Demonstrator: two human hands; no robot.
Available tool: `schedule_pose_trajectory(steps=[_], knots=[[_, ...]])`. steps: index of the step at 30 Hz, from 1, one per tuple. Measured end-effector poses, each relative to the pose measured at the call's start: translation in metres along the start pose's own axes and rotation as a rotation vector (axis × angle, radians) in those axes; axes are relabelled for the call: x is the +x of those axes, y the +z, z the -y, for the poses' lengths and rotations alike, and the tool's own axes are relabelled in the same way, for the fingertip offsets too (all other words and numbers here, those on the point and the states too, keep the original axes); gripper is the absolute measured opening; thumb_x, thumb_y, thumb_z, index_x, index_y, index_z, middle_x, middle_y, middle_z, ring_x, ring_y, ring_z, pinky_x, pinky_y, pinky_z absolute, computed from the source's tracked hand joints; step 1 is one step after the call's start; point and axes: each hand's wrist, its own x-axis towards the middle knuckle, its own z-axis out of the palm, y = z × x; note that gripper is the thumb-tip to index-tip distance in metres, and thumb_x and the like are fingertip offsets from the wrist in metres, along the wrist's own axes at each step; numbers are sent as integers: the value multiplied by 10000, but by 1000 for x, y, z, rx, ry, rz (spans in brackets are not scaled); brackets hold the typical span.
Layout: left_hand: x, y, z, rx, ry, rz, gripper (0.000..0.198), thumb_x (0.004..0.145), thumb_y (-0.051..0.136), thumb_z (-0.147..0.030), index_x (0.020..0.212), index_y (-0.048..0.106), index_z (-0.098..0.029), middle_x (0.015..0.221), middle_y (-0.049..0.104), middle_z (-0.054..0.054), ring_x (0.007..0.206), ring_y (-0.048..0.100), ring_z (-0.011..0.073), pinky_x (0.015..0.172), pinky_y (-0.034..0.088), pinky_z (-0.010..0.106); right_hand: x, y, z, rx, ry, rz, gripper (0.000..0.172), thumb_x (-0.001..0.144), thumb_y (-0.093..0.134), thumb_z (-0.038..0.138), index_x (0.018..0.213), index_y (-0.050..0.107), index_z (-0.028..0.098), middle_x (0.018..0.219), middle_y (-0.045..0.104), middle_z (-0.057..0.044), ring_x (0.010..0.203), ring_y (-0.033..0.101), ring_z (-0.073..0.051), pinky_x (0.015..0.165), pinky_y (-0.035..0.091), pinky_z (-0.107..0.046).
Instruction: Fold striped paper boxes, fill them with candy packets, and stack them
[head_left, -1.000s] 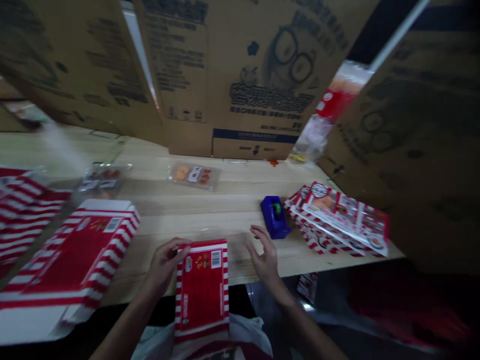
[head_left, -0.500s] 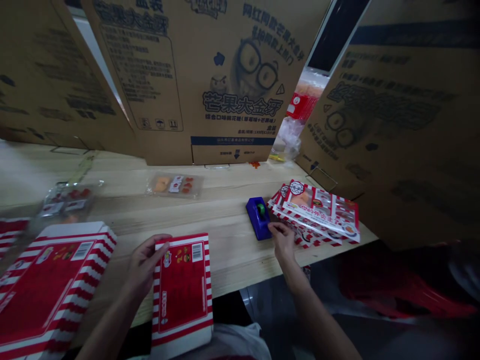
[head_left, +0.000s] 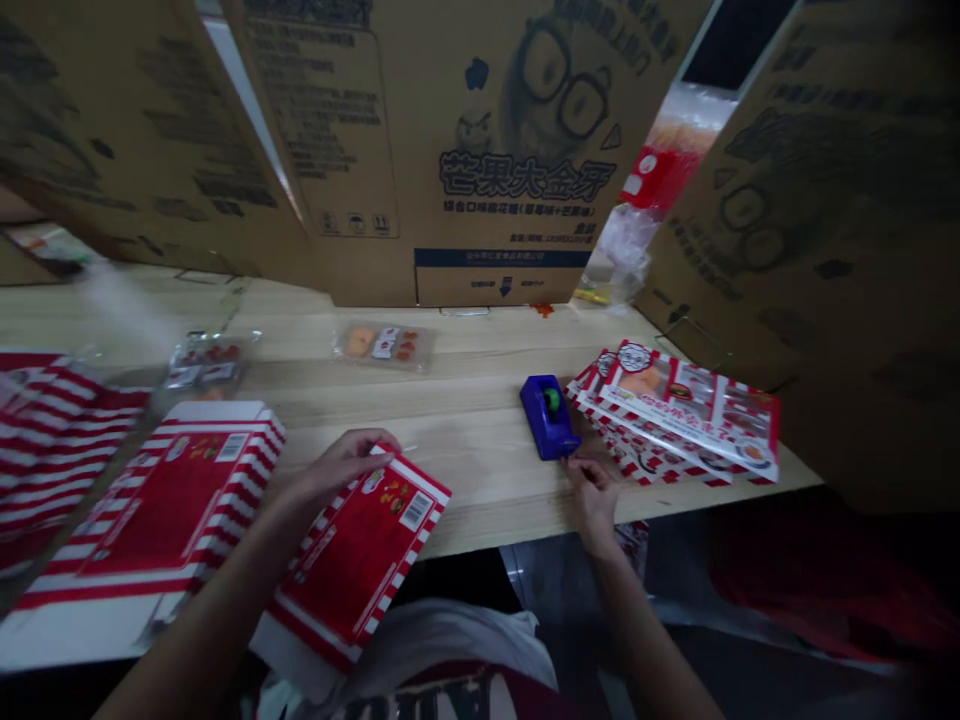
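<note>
My left hand (head_left: 352, 462) is closed on the upper edge of a flat red-and-white striped box (head_left: 360, 550). The box is tilted over the table's front edge, with its barcode side up. By the front end of a blue tape dispenser (head_left: 548, 418), my right hand (head_left: 592, 495) has thumb and fingers pinched together. Whatever is between those fingertips is too small to make out. A green roll (head_left: 552, 400) sits in the dispenser. Just right of it lies a fanned stack of striped candy boxes (head_left: 690, 410) with clear windows.
On the left are a stack of red striped boxes (head_left: 169, 500) and striped card sheets (head_left: 67, 430). Two clear candy packs, one (head_left: 386, 343) mid-table and one (head_left: 206, 365) further left, lie behind. Large cardboard cartons (head_left: 480, 200) stand along the back and right.
The box in my left hand has turned, its lower end swinging left. My right hand stays by the dispenser's front end, fingers still pinched. The camera view has shifted.
</note>
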Motion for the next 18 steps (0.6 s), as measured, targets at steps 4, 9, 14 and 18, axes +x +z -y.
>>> schedule_pose_trajectory(steps=[4, 9, 14, 18], knots=[[1, 4, 2, -30, -43, 87, 333, 656, 771, -389, 857, 642, -157, 638, 650, -9, 529, 586, 126, 522, 452, 221, -11, 6, 14, 54, 45, 76, 292, 701, 698, 463, 682, 585, 195, 710, 581, -23, 694, 562, -191, 756, 493, -380], [5, 9, 8, 19, -5, 174, 282, 693, 735, -352, 861, 645, -144, 632, 640, -14, 522, 575, 116, 528, 444, 217, -34, 62, 68, 66, 68, 767, 263, 745, 712, 430, 672, 627, 192, 800, 590, -36, 764, 565, -182, 752, 488, -324], [5, 17, 8, 73, 41, 190, 260, 675, 729, -342, 810, 656, -131, 639, 630, -8, 552, 561, 114, 535, 427, 208, -44, 133, 97, -100, -146, 1377, 280, 787, 654, 404, 618, 616, 183, 754, 586, -20, 716, 556, -153, 646, 445, -258], [2, 17, 8, 80, 73, 165, 238, 648, 734, -315, 780, 665, -130, 670, 639, -3, 599, 559, 122, 556, 423, 207, -53, 153, 84, -372, -320, 1285, 262, 745, 693, 300, 558, 558, 175, 600, 549, 22, 553, 478, -110, 516, 343, -225]])
